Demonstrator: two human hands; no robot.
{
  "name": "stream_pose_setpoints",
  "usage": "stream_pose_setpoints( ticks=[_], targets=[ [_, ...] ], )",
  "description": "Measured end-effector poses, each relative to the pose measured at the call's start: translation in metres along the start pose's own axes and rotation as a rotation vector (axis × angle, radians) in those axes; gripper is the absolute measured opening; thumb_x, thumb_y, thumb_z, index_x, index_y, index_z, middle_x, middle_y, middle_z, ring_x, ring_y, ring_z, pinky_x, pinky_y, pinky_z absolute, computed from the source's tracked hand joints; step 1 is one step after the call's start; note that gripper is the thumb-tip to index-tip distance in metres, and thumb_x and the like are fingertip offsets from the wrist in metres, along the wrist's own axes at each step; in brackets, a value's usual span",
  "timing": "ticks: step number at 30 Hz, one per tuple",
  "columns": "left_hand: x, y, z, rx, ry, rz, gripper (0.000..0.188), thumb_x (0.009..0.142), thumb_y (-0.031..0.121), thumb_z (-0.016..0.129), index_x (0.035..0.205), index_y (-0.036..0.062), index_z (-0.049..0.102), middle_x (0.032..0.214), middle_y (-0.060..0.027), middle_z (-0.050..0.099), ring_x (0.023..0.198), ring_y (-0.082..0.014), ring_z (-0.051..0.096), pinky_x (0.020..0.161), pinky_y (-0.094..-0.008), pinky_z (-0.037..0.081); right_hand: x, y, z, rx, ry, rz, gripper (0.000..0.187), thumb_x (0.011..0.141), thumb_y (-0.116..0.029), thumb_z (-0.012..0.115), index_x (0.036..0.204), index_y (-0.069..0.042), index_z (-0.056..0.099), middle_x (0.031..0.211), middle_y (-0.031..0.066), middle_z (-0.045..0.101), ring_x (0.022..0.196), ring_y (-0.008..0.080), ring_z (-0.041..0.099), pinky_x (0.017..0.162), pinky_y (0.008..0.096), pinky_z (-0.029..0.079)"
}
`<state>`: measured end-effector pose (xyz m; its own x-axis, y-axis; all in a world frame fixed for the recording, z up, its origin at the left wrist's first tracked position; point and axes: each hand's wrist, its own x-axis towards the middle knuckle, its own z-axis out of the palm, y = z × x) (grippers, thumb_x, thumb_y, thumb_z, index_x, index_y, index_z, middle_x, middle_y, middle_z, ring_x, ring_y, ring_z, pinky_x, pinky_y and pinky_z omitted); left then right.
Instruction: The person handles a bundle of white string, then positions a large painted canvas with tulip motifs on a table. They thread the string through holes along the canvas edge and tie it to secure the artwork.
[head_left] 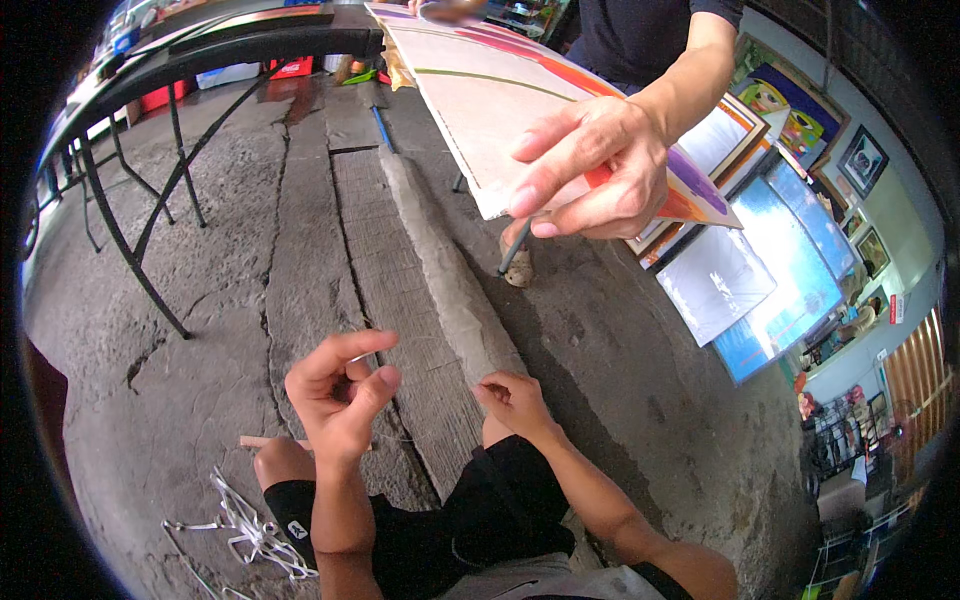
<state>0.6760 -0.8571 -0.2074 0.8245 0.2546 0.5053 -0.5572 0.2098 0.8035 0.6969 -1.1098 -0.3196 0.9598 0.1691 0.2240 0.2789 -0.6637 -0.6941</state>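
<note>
My left hand (343,392) is raised over my left knee, its index finger and thumb apart and the other fingers curled. A small pale streak shows under the index finger; I cannot tell what it is. My right hand (512,400) is by my right knee, fingertips drawn together; anything in them is hidden. In front of me, another person's hand (600,170) is at the edge of a painted board (470,110) with purple, red and orange bands. A thin dark stick (515,246) pokes out below that hand's fingers.
A dark-framed table (140,90) stands at the far left. White straps (250,535) lie on the concrete floor beside my left leg. Framed pictures and a blue panel (785,270) lean at the right. A raised cement strip (440,250) runs ahead between cracked slabs.
</note>
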Motion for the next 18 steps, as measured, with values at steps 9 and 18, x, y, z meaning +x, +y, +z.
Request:
stream_pose_setpoints(
  ticks=[9, 18],
  targets=[
    [-0.002, 0.004, 0.004, 0.039, -0.021, 0.047, 0.022, 0.068, 0.002, 0.067, 0.09, -0.0015, 0.067, 0.052, 0.0095, 0.036, 0.045, -0.0003, 0.027, 0.044, -0.0197, 0.018, -0.02, 0.062, 0.021, -0.117, 0.099, 0.134, 0.022, 0.079, -0.025, 0.067, 0.083, -0.003, 0.066, 0.075, 0.0132, 0.066, 0.069, 0.0252, 0.065, 0.062, 0.0325, 0.05],
    [-0.004, 0.004, 0.009, 0.058, -0.044, 0.077, 0.021, 0.069, 0.003, 0.067, 0.09, -0.0014, 0.067, 0.051, 0.0094, 0.035, 0.045, 0.0, 0.026, 0.043, -0.0197, 0.017, -0.023, 0.076, 0.027, -0.02, 0.15, 0.1, 0.018, 0.077, -0.017, 0.069, 0.082, 0.0, 0.065, 0.071, 0.0101, 0.063, 0.063, 0.0175, 0.061, 0.059, 0.0279, 0.047]
  ],
)
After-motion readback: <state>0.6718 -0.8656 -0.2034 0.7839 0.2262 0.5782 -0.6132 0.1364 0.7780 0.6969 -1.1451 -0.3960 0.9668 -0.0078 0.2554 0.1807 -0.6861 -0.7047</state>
